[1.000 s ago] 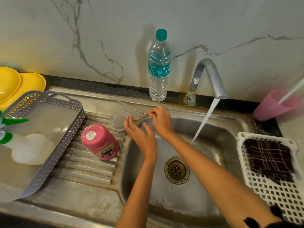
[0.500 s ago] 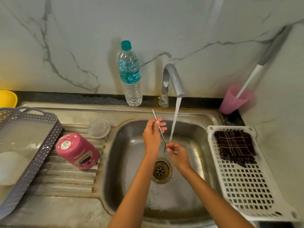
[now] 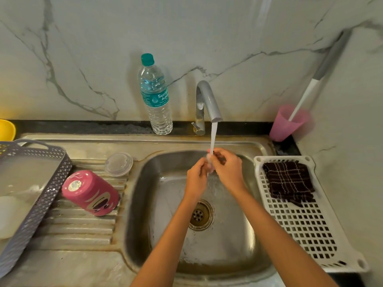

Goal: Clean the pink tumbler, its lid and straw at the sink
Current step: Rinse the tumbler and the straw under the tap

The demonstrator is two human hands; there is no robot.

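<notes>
A yellow bowl point(image 3: 6, 129) is peeking in at the far left edge. Beside it a grey basket point(image 3: 51, 175) is sitting over the left end of the drainboard point(image 3: 78, 228). The tumbler point(image 3: 91, 193) is resting on the drainboard ridges just right of the basket, its base facing up and left. The clear lid point(image 3: 118, 164) is lying flat just behind it, not touching it. A bottle point(image 3: 155, 96) is standing against the wall behind the sink point(image 3: 157, 204). The tap point(image 3: 207, 100) is running, and its stream point(image 3: 213, 135) is falling straight onto the hands. The left hand point(image 3: 195, 179) and right hand point(image 3: 229, 168) are meeting over the basin under the water, fingers curled and fingertips close together. The splash is blurring the spot between them, so I cannot tell what, if anything, they are pinching. Further right, a white tray point(image 3: 300, 224) is carrying a dark checked cloth point(image 3: 289, 183). In the corner a pink cup point(image 3: 287, 123) is holding a brush handle point(image 3: 310, 85).
</notes>
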